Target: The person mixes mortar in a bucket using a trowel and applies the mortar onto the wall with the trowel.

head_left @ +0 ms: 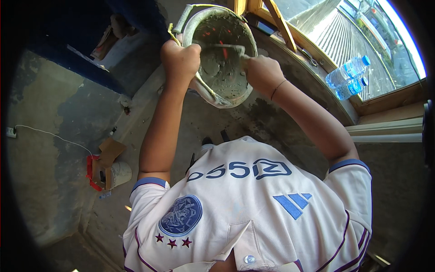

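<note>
A pale bucket (219, 101) smeared with wet grey mortar is tilted so its mouth faces me. My left hand (179, 61) is closed over its left rim, beside the wire handle with its plastic grip (183, 19). In my right hand (265, 75), the fingers wrap round the handle of a trowel (233, 47), whose blade reaches into the bucket. Mortar partly covers the blade, and its exact shape is hard to make out. Grey mortar (213, 68) coats the inside wall, with a few reddish streaks showing in it.
Two water bottles (349, 77) with blue caps lie by the wooden-framed window at the right. A pair of scissors or pliers (310, 58) rests on the sill. At the lower left stand an opened cardboard box (109, 154) and a white pail (121, 174); a white cable (54, 134) runs there.
</note>
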### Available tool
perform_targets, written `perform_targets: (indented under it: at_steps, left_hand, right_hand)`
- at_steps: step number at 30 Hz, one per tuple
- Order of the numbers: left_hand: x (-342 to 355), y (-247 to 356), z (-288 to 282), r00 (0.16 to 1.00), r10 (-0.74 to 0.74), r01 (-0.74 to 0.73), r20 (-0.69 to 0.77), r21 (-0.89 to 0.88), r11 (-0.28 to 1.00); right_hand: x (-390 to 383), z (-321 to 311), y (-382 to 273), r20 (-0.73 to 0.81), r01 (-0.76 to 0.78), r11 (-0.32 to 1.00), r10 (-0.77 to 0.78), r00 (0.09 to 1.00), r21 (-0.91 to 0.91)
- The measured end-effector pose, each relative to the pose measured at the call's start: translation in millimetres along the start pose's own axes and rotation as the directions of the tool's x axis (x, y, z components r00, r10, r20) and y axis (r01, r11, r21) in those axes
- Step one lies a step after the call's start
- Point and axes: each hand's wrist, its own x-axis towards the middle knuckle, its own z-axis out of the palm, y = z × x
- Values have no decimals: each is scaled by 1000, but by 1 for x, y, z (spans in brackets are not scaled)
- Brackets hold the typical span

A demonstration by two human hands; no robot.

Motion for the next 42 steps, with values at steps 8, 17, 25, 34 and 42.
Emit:
perform_targets:
  at_steps: [8,17,25,34,42]
  left_hand:
    - [-4,-20,7,1000,24,-24,-7,-12,1000]
    - [-5,-9,5,999,15,-14,40,-21,1000]
    - [-9,-3,4,998,12,-6,57,-101,995]
    - [-10,-4,3,997,37,-32,63,-71,997]
    - [-11,1,0,997,48,-43,53,-89,995]
  right_hand:
    - [3,-12,-3,-42,-11,999,13,999,31]
    - [6,-3,-8,-20,60,998,-60,998,-12]
    - [13,5,-1,-62,64,997,-66,996,-38]
    - [9,11,2,-33,85,996,-86,996,-36]
    - [11,20,5,-190,46,999,-45,981,0]
